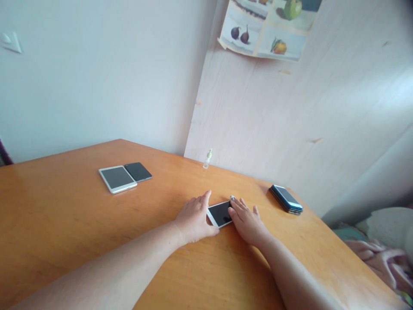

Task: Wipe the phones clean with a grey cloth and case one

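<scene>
A smartphone (220, 212) with a white frame and dark screen lies face up on the wooden table between my hands. My left hand (195, 217) is around its left end, thumb by the near corner and index finger raised at the far side. Over the right end, my right hand (247, 221) presses its fingers on the screen and hides part of it. A small whitish bit (232, 198) shows at the right fingertips, too small to name.
At the left lie a white tablet (118, 177) and a dark device (138, 171), side by side. A small clear spray bottle (207, 160) stands near the wall. Several stacked phones (286, 199) sit at the right near the table edge. Bedding (383, 249) is beyond it.
</scene>
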The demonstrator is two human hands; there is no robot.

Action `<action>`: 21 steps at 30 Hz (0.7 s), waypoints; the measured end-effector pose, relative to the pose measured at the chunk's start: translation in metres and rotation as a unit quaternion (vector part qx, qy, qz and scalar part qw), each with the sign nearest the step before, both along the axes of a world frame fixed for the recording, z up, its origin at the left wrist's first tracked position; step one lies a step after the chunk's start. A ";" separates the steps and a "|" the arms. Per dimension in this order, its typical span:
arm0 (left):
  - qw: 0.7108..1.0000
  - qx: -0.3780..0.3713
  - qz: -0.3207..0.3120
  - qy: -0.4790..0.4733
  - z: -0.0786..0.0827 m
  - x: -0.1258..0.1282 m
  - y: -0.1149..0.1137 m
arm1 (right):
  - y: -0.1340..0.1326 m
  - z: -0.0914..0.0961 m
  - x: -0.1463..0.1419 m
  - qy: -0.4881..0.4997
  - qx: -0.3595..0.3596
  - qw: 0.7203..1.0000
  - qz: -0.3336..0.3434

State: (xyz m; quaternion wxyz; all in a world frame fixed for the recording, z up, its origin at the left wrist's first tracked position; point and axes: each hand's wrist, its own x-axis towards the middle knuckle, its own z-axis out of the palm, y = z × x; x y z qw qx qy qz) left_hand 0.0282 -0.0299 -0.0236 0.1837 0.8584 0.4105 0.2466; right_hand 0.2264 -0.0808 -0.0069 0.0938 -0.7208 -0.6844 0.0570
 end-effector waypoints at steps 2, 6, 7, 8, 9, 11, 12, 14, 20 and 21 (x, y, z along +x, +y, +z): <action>1.000 0.008 -0.004 -0.001 -0.001 0.000 0.001 | -0.013 0.007 -0.014 0.026 -0.012 0.996 0.082; 1.000 0.013 -0.013 0.010 -0.002 -0.002 0.002 | -0.032 0.019 -0.034 0.078 -0.058 0.969 0.227; 1.000 0.012 -0.012 0.009 -0.002 -0.002 0.002 | -0.031 0.019 -0.031 0.070 -0.060 0.972 0.216; 1.000 0.009 -0.011 0.007 -0.001 -0.002 0.002 | -0.028 0.017 -0.024 0.053 -0.055 0.980 0.185; 1.000 0.006 -0.009 0.005 -0.001 -0.001 0.002 | -0.024 0.014 -0.015 0.030 -0.048 0.988 0.142; 1.000 -0.001 -0.006 0.003 0.000 -0.001 0.001 | -0.015 0.008 0.002 -0.022 -0.032 0.998 0.052; 1.000 -0.004 -0.006 0.005 0.000 -0.001 0.001 | -0.012 0.007 0.008 -0.040 -0.029 0.998 0.024; 1.000 -0.003 -0.006 0.005 0.000 -0.001 0.001 | -0.015 0.008 0.009 -0.046 -0.030 0.998 0.027; 1.000 0.017 -0.009 -0.007 0.000 -0.001 0.000 | -0.046 0.031 -0.024 0.061 -0.080 0.971 0.217; 1.000 0.017 -0.010 -0.005 0.000 -0.001 0.000 | -0.047 0.032 -0.022 0.059 -0.083 0.972 0.211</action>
